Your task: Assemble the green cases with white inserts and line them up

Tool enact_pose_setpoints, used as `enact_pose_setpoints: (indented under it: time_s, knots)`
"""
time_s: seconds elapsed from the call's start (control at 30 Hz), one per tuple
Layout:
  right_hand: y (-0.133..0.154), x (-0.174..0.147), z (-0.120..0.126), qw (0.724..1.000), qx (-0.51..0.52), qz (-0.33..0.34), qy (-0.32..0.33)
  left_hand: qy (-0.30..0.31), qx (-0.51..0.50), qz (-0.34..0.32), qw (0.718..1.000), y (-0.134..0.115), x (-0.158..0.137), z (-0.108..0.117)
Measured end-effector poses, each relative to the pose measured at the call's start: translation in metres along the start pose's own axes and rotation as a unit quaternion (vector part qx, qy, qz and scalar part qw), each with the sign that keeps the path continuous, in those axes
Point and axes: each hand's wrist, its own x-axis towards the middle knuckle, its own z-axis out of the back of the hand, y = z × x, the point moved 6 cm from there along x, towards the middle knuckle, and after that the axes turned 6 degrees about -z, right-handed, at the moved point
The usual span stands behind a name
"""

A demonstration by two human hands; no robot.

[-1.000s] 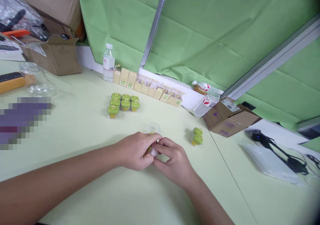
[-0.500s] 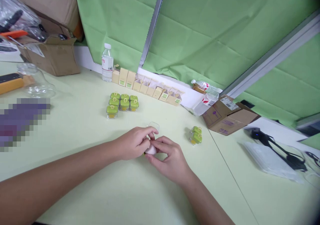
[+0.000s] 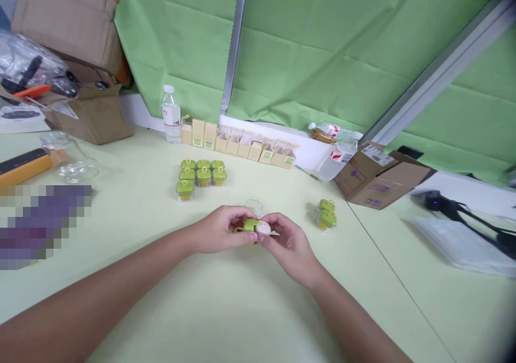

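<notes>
Over the middle of the table, my left hand [image 3: 221, 230] has its fingers closed on a green lid [image 3: 250, 224] with a small yellow loop. My right hand [image 3: 291, 245] pinches a smooth, pale pinkish-white rounded piece [image 3: 264, 228], which touches the lid's right side. I cannot tell whether the two are joined. Just behind the fingers is a clear plastic container [image 3: 254, 206], partly hidden by my hands. Several small clear boxes with green lids [image 3: 203, 175] stand grouped to the left, and two more green-lidded boxes [image 3: 327, 216] are to the right.
A row of small tan cartons [image 3: 244, 144], some with open flaps, lines the back edge beside a water bottle [image 3: 172, 116]. Cardboard boxes stand at the left [image 3: 94, 113] and right [image 3: 371, 175]. A clear plastic bag [image 3: 463, 242] lies far right.
The green lid now shows between my hands, where mostly the pale piece showed before. My left fingers have shifted from over the piece to around the lid. The camera view has tilted slightly.
</notes>
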Motion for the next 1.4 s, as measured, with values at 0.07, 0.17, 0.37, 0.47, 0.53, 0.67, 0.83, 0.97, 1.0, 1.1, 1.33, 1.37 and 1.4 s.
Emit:
enact_pose_setpoints:
  time_s: [0.07,0.17,0.37,0.47,0.53,0.67,0.83,0.97,1.0,1.1,1.33,1.37,1.4]
  knots:
    - [0.001,0.001,0.003,1.0,0.011,-0.006,-0.01,-0.004,-0.026,0.016,1.0,0.006,-0.001,0.0]
    - [0.001,0.004,0.012,0.999,0.01,-0.017,-0.046,-0.016,-0.057,0.041,0.997,0.015,-0.002,0.001]
    - [-0.002,0.006,0.023,0.991,-0.097,-0.011,-0.097,-0.052,-0.098,0.046,0.993,0.018,0.001,0.006]
    - [-0.003,0.004,0.023,0.981,-0.167,-0.007,-0.099,-0.08,-0.119,0.034,0.989,0.016,0.004,0.011]
    - [-0.003,0.003,0.022,0.974,-0.204,-0.002,-0.098,-0.109,-0.136,0.04,0.984,0.018,0.005,0.017]
    - [-0.004,0.003,0.02,0.966,-0.239,0.01,-0.095,-0.162,-0.167,0.044,0.972,0.024,0.006,0.028]
    - [-0.003,0.004,0.023,0.947,-0.289,0.043,-0.131,-0.181,-0.178,0.048,0.966,0.026,0.006,0.033]
    - [-0.006,0.006,0.027,0.934,-0.318,0.041,-0.156,-0.179,-0.183,0.051,0.965,0.024,0.005,0.031]
    - [-0.007,0.007,0.026,0.932,-0.331,0.036,-0.146,-0.18,-0.189,0.05,0.964,0.024,0.005,0.03]
    - [-0.006,0.007,0.023,0.924,-0.367,0.026,-0.103,-0.179,-0.216,0.046,0.959,0.023,0.005,0.028]
    - [0.025,-0.005,0.018,0.926,-0.327,0.132,-0.135,-0.149,-0.274,0.065,0.948,0.022,0.005,0.024]
    - [0.028,-0.007,0.016,0.929,-0.313,0.147,-0.132,-0.142,-0.282,0.072,0.946,0.022,0.006,0.022]
    - [0.031,-0.009,0.013,0.933,-0.299,0.158,-0.124,-0.132,-0.287,0.079,0.946,0.022,0.006,0.02]
